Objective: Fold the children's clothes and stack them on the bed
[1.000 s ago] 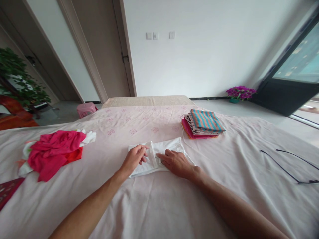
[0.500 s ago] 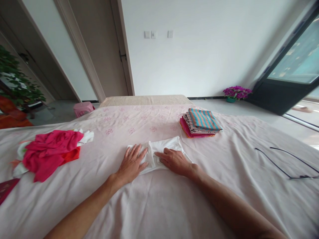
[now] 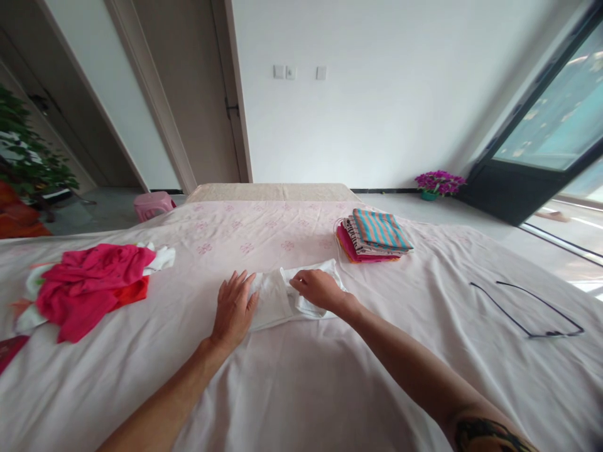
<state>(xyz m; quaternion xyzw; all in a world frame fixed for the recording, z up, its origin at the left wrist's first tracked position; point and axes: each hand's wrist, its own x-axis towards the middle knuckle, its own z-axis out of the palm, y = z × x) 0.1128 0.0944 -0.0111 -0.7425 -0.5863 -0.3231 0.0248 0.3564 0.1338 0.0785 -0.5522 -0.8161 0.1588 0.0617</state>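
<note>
A white cloth garment [image 3: 271, 307], partly folded, lies flat on the bed in front of me. My left hand [image 3: 233, 307] rests at its left end with the fingers stretched out and the thumb apart. Over the right half is my right hand [image 3: 318, 289], its fingers curled in and closed at the cloth. Its fingertips are partly hidden, and a bunched fold shows just below them. Beyond that hand, to the right, stands a stack of folded clothes [image 3: 372, 238] topped by a blue and orange striped piece.
A loose heap of pink, red and white clothes [image 3: 94, 282] lies on the left. Eyeglasses [image 3: 551, 333] rest on the pale bedsheet [image 3: 292, 389] at the right. Past the bed are a pink stool [image 3: 153, 206] and purple flowers in a pot [image 3: 439, 183].
My left hand has slid left toward the garment's end. My right hand has lifted slightly and curled its fingers, which were lower and more extended before. The view has shifted a little.
</note>
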